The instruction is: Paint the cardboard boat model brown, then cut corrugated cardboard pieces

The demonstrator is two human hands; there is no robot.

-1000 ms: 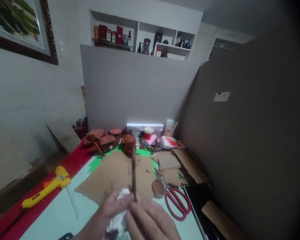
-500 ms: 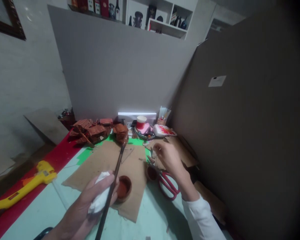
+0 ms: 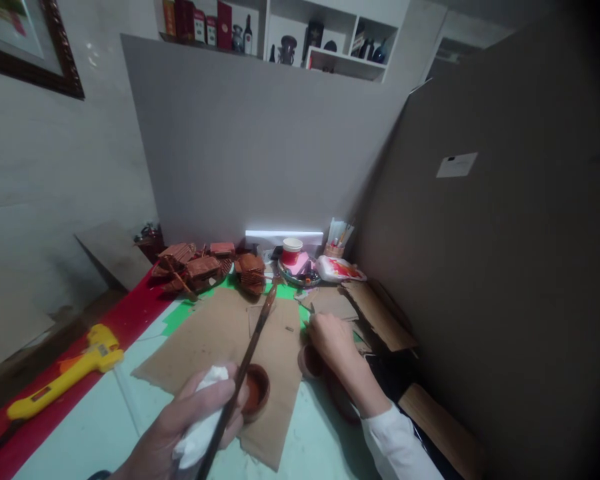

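Near cardboard [image 3: 213,337], left hand [image 3: 187,408] grips brush [image 3: 251,350]; whether right hand [image 3: 334,343] holds anything is unclear.

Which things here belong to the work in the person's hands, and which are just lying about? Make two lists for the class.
Apparently in use, in or against the left hand:
long dark brush
crumpled white tissue
round brown cup

Apparently lying about:
yellow glue gun
red-and-white paper cup
brown model boats

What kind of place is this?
It looks like a craft corner, maybe in someone's home. A yellow glue gun lies toward the left side of the table, cardboard is spread out, and a framed picture hangs on the wall.
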